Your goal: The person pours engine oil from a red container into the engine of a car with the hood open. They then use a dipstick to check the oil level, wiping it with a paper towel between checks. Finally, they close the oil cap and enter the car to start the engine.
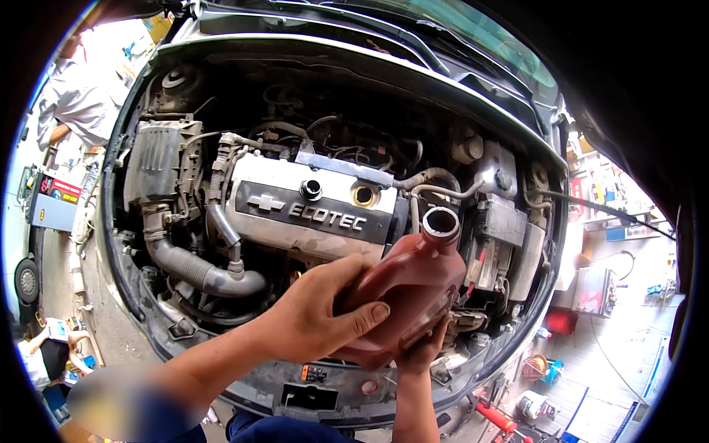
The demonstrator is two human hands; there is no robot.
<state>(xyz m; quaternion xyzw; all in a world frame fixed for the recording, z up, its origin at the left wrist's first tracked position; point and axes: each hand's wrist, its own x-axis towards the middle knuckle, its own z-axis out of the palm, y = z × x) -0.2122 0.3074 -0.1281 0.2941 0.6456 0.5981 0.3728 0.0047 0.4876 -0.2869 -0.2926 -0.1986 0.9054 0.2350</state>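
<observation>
A dark red plastic oil bottle (402, 295) is held tilted in both hands over the front of an engine. Its uncapped mouth (441, 222) points away from me, up and to the right. My left hand (317, 306) is closed round the left side, thumb lying across the bottle. Beneath the bottle, my right hand (427, 347) supports its lower right side, its fingers partly hidden. Beyond the bottle lies the silver and black engine cover (266, 240). An open round filler hole (364, 195) shows on it, with a black cap (311, 190) standing to its left.
A ribbed air intake hose (188, 264) and an air filter box (155, 164) lie left in the engine bay. The battery (484, 258) and a coolant tank (496, 166) are at the right. Two other people (77, 103) (55, 351) are at the far left.
</observation>
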